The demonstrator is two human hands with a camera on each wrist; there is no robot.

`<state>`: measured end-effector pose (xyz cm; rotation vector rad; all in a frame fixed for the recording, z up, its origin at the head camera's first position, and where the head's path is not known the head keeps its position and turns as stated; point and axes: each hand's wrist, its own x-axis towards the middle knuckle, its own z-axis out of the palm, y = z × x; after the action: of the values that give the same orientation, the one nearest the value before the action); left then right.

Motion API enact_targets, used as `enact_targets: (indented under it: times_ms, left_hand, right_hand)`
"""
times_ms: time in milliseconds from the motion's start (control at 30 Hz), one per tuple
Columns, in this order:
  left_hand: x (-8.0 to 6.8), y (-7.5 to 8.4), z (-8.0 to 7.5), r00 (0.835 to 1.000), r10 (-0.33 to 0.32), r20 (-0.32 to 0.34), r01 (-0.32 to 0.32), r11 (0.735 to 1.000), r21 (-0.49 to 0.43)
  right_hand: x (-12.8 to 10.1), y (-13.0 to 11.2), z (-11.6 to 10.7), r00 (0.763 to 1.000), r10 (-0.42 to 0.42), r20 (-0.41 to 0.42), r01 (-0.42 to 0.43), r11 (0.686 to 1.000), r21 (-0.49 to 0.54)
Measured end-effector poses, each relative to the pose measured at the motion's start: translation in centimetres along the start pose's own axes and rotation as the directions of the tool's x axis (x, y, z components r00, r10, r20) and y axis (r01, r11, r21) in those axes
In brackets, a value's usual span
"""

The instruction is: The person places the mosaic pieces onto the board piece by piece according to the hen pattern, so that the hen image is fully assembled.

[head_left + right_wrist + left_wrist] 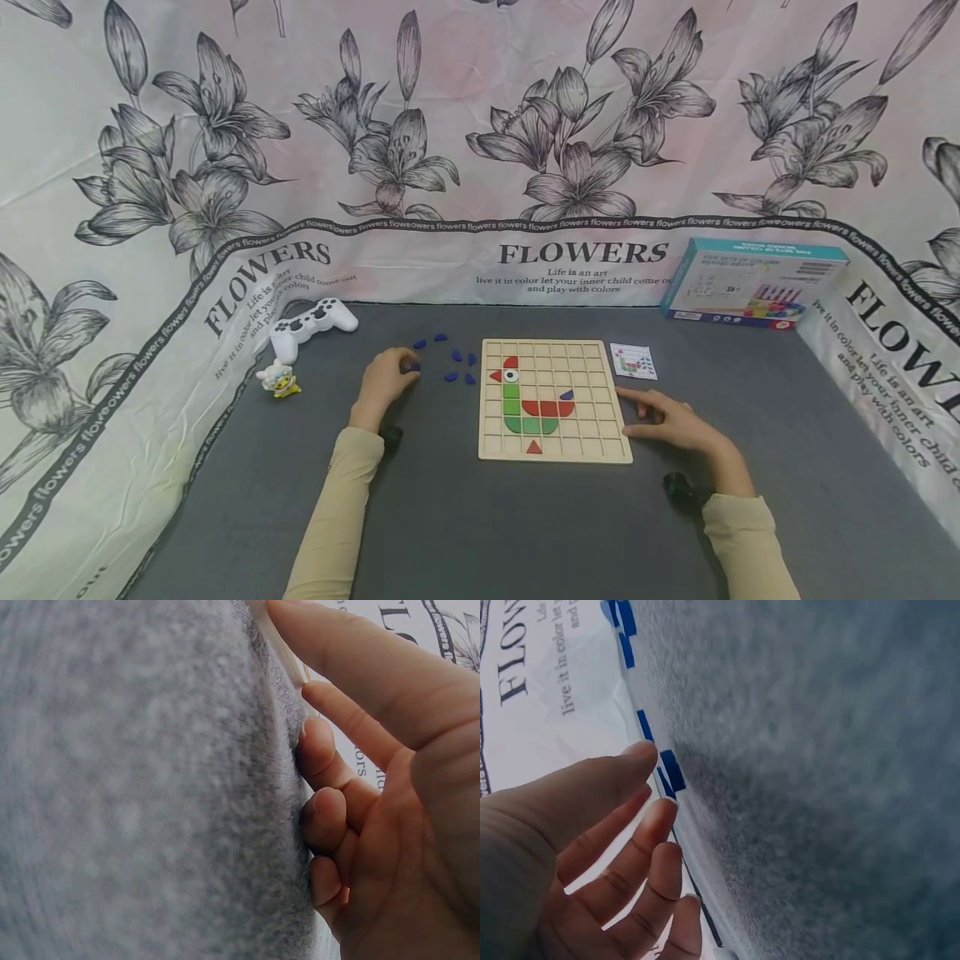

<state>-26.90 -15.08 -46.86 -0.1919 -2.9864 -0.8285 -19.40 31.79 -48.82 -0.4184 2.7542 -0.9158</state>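
Note:
My left hand [384, 382] is at the left of several dark blue pieces, its thumb and fingertips around one blue piece [673, 771]. A gap shows between thumb and forefinger in the left wrist view, with the piece at their tips. Other blue pieces [451, 377] lie between this hand and a wooden grid board [600, 446]. On the board, red, green and blue pieces and a round eye piece [511, 376] form a bird-like figure. A red triangle [533, 447] lies below it. My right hand [670, 419] touches the board's right edge with extended forefinger and thumb; its other fingers curl loosely.
A small picture card [633, 362] lies right of the board, and a colourful box [753, 283] stands at the back right. At the left are a white game controller [311, 327] and a small figurine [279, 380]. Flower-printed cloth [420, 267] borders the dark table [480, 533].

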Motion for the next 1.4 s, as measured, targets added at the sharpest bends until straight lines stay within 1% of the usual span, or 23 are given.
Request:
enact_targets:
  times_ms: [67,200,367,633,767,900,1133,1267,1400]
  left_hand:
    - [0.2,-0.1,-0.2,1.000,-0.020,0.016,0.020,1.000,-0.006]
    - [0.5,-0.1,-0.4,0.999,-0.036,0.036,0.036,0.999,0.004]
    - [0.9,0.0,-0.3,0.997,-0.051,0.054,0.051,0.999,0.002]
    - [0.8,0.4,0.1,0.999,-0.021,0.037,0.022,1.000,-0.006]
    - [0.5,1.3,0.4,0.999,-0.004,0.035,0.005,1.000,-0.014]
    - [0.5,2.2,0.9,0.999,0.032,0.033,-0.032,0.999,-0.014]
    - [0.2,4.3,2.1,0.996,0.077,0.036,-0.076,0.997,-0.034]
    - [0.2,5.5,2.9,0.992,0.121,0.040,-0.120,0.992,-0.031]
    - [0.1,6.7,3.8,0.985,0.161,0.059,-0.161,0.987,-0.007]
  right_hand:
    - [0.0,-0.1,0.0,1.000,-0.001,0.000,0.001,1.000,0.006]
    - [0.0,-0.2,0.0,1.000,-0.006,0.005,0.006,1.000,0.017]
    - [0.0,-0.3,0.0,1.000,-0.002,0.008,0.001,1.000,0.022]
    - [0.1,-0.2,-0.1,1.000,0.001,0.002,-0.001,1.000,0.012]
    - [0.0,-0.2,-0.2,1.000,0.008,0.004,-0.008,1.000,0.007]
    - [-0.1,-0.1,-0.1,1.000,0.007,0.004,-0.007,1.000,0.007]
    - [-0.1,0.0,-0.1,1.000,0.007,0.003,-0.007,1.000,0.022]
    - [-0.1,0.0,0.0,1.000,0.007,0.001,-0.007,1.000,0.018]
    - [-0.1,-0.1,0.0,1.000,0.006,0.001,-0.006,1.000,0.017]
